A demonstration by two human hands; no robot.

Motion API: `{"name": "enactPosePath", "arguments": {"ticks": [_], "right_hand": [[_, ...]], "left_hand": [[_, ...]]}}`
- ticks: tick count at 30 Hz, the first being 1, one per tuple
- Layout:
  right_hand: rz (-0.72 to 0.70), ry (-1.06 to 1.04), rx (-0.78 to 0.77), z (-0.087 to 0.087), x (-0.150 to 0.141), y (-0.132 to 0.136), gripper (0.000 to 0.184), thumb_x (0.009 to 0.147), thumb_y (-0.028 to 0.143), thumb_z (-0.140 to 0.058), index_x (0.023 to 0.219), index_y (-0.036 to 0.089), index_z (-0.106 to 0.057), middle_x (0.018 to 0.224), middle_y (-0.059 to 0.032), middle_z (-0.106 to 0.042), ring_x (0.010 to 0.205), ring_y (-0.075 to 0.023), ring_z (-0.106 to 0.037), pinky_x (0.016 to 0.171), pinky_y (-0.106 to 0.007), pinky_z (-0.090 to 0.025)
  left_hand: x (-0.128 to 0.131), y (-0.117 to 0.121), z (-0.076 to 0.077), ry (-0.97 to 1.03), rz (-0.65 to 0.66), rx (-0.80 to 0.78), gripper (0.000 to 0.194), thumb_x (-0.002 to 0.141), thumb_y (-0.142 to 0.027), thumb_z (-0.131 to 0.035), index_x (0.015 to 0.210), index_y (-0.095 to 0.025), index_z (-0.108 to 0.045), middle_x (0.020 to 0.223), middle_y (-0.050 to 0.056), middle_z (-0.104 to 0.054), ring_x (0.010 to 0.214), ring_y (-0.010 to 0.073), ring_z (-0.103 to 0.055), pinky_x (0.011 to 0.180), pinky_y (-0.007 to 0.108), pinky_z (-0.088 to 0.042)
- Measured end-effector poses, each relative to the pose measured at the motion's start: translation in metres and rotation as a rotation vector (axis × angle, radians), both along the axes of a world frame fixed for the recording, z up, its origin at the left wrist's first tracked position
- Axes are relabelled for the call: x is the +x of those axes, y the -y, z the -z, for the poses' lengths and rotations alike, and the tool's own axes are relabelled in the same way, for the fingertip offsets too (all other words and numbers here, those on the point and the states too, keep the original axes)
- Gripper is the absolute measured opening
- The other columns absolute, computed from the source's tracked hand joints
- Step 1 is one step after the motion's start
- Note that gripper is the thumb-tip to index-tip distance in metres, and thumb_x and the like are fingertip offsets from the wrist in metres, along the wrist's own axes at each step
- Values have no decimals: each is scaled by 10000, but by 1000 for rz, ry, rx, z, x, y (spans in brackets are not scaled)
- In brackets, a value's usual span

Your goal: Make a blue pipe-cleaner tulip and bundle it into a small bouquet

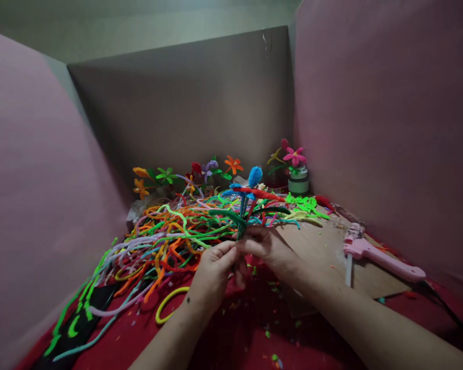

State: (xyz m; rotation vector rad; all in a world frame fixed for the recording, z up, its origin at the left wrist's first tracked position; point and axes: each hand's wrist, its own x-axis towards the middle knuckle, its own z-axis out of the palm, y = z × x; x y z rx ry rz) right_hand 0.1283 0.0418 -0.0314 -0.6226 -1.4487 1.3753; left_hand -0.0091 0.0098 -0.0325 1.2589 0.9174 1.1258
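Note:
Both my hands meet at the stems of a pipe-cleaner flower bunch [255, 177], which stands upright with a blue bud, blue and red petals and dark green leaves. My left hand [212, 272] pinches the bottom of the stems from the left. Just above and to the right, my right hand [268, 252] grips the green stems with bent fingers. The lower stem ends are hidden by my fingers. Behind the hands spreads a large tangled heap of coloured pipe cleaners [170, 231].
A pink glue gun [386, 262] lies on a cardboard sheet [312, 257] at the right. Finished pipe-cleaner flowers [233, 164] stand at the back, some near a green-and-white jar [298, 181]. Pink panels [389, 118] enclose the red cloth [247, 334], which has scattered fuzzy scraps.

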Motion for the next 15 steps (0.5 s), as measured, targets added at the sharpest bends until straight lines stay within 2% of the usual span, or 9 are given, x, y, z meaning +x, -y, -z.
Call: {"name": "enactPosePath", "arguments": {"ticks": [3,7,8,10,11,12,13,15], "right_hand": [[-62,-84,-37,-2,0,1,142,731,243,-598,616,159,-595,603,23,-560,612,-114,-526,632,-252,-409],[-226,-234,-143,-1,-2,6,138,728,276,-608,673,154,-637,580,10,-594,534,-100,-527,537,-225,-392],[-238,-248,-129,0,-2,6,147,726,270,-610,647,148,-634,557,9,-586,512,-95,-518,518,-220,-379],[-210,-238,-85,1,-2,7,189,728,255,-608,572,147,-604,490,23,-539,466,-88,-490,491,-221,-355],[-166,-227,-75,2,-2,7,202,729,251,-607,555,151,-592,467,32,-513,446,-86,-471,481,-225,-343],[-111,-210,-79,2,-2,7,202,725,249,-612,549,154,-587,457,40,-493,433,-83,-450,470,-227,-329],[-56,-191,-94,3,-2,6,199,719,251,-622,547,156,-585,454,46,-478,426,-80,-427,459,-226,-312],[24,-162,-143,5,-2,4,184,701,264,-644,561,156,-593,484,45,-486,445,-77,-406,459,-223,-301]], "left_hand": [[1,3,1,277,95,-125,194,793,-296,-591,717,-117,-596,448,-37,-527,280,17,-358,375,151,-317],[3,10,1,511,253,-155,173,841,-246,-529,739,-123,-594,379,-97,-384,241,-10,-151,369,157,-342],[3,10,0,497,311,-143,189,848,-267,-516,745,-130,-593,379,-91,-394,234,-1,-170,361,167,-343],[2,9,-2,345,371,-89,230,845,-321,-511,744,-135,-600,409,-47,-476,259,44,-334,390,202,-379],[1,8,-3,216,349,-44,243,833,-339,-522,736,-134,-608,456,-9,-538,326,87,-452,420,219,-397],[1,6,-3,60,257,16,234,826,-321,-536,719,-130,-617,522,20,-584,433,120,-541,485,231,-420],[1,5,-3,-83,133,81,190,805,-288,-568,712,-134,-627,602,36,-622,522,135,-574,553,238,-433],[1,3,-2,-276,-137,250,71,725,-229,-656,692,-168,-642,625,11,-617,584,131,-555,588,216,-406]]}}
